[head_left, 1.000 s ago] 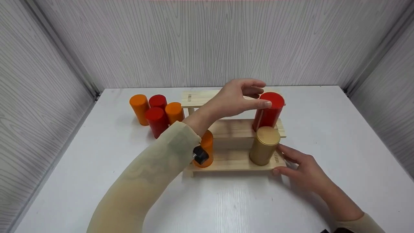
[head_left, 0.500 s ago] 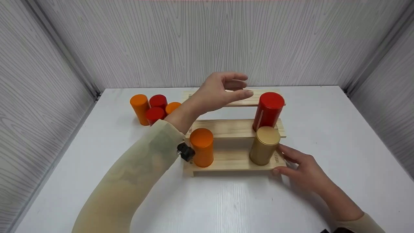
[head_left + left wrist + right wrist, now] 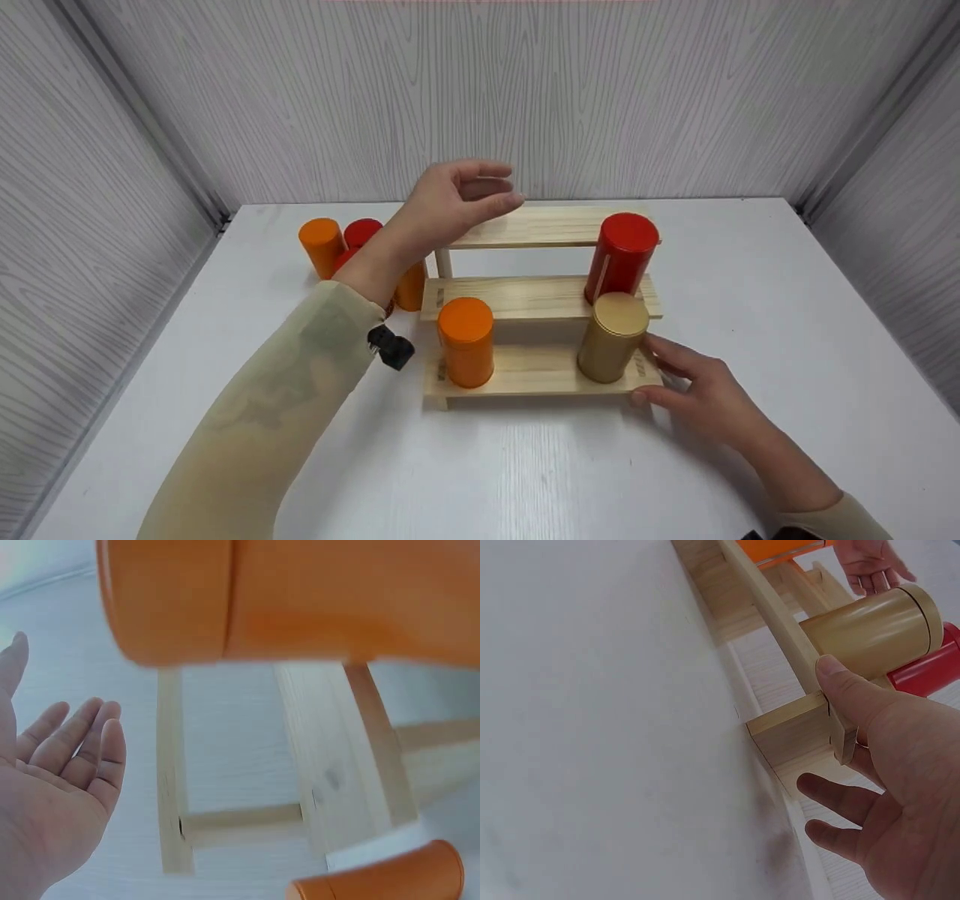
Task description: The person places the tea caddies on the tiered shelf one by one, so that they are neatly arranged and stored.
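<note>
"What are the hands doing?"

"The left hand is unclenched and holds nothing, hanging by the left end of the top shelf. The right hand grips the three-tier wooden rack at its front right corner."

"And the canisters?"

"Orange canister and gold canister stand upright on the lowest shelf, left and right; the red canister is on the middle tier's right end. More cylinders crowd the table left of it, partly hidden."

"Awkward to hold?"

"Probably light, stiff and slightly slick. I'd wrap the body below the lid; the rack looks rigid enough to steady by its end."
</note>
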`<state>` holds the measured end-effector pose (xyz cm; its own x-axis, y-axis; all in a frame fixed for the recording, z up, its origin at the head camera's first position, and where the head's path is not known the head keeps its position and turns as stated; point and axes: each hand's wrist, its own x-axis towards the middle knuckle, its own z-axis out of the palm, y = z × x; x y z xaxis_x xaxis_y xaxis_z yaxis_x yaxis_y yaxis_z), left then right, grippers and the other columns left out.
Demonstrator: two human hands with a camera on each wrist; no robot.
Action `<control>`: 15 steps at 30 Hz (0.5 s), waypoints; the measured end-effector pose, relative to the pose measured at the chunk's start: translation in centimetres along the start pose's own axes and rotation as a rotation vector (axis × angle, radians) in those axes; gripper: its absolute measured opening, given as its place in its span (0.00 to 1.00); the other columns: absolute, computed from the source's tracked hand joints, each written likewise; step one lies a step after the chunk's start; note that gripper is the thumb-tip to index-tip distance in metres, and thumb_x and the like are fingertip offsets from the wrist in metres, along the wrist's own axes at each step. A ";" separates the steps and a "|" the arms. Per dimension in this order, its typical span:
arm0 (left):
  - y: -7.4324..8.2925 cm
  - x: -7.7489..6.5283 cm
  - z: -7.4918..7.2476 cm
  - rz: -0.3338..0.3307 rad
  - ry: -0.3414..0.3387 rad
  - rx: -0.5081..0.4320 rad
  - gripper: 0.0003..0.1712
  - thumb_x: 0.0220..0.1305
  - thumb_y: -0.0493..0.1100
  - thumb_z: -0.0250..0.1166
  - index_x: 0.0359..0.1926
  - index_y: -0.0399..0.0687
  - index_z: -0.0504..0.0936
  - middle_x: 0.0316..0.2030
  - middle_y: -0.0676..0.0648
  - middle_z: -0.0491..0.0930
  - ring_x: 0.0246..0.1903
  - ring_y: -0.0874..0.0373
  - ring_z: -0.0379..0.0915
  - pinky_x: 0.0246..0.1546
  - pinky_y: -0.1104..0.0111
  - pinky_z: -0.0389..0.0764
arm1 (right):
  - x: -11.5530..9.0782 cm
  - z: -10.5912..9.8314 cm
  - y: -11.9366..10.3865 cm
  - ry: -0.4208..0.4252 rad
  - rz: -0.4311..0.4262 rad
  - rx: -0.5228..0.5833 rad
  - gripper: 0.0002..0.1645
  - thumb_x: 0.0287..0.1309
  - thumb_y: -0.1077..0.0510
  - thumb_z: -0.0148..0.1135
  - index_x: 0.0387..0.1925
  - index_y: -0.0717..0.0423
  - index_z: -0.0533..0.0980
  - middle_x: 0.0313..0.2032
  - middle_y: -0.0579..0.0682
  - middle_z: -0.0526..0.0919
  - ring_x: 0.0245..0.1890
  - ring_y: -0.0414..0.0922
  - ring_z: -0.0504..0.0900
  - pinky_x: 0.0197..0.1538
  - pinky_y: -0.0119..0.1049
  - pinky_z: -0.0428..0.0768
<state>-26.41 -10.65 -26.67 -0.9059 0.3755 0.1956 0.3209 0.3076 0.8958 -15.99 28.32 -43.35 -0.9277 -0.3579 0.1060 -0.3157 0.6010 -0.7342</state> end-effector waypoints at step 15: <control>-2.8 -3.5 -6.2 -0.129 0.120 0.086 0.36 0.69 0.58 0.73 0.73 0.54 0.77 0.65 0.48 0.81 0.65 0.56 0.77 0.68 0.56 0.77 | 0.1 0.1 0.0 0.002 0.000 -0.008 0.55 0.55 0.43 0.82 0.79 0.51 0.68 0.74 0.54 0.72 0.70 0.57 0.76 0.65 0.54 0.79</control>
<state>-25.87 -18.24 -27.41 -0.9658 0.2227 0.1327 0.2182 0.4221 0.8799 -16.05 28.25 -43.40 -0.9282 -0.3561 0.1074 -0.3171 0.6067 -0.7289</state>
